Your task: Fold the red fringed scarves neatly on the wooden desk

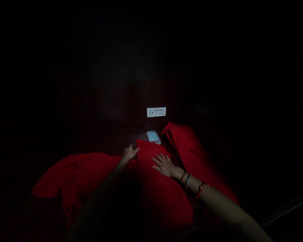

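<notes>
A red cloth with what looks like a fringed lower end hangs in the middle of the view over a dark surface. My right hand lies flat on its upper part, fingers spread and holding nothing. At the cloth's upper left edge is my left hand, its thumb stretched out against the fabric and apart from the fingers, which are partly in shadow. More red cloth spreads to the left under my left forearm. Another red cloth drapes down on the right, behind my right wrist.
A white socket panel is mounted on the dark wall straight ahead. Below it, a pale, pixelated rectangular item lies just behind the middle cloth. A thin light edge runs slantwise at lower right. Most surroundings are too dark to make out.
</notes>
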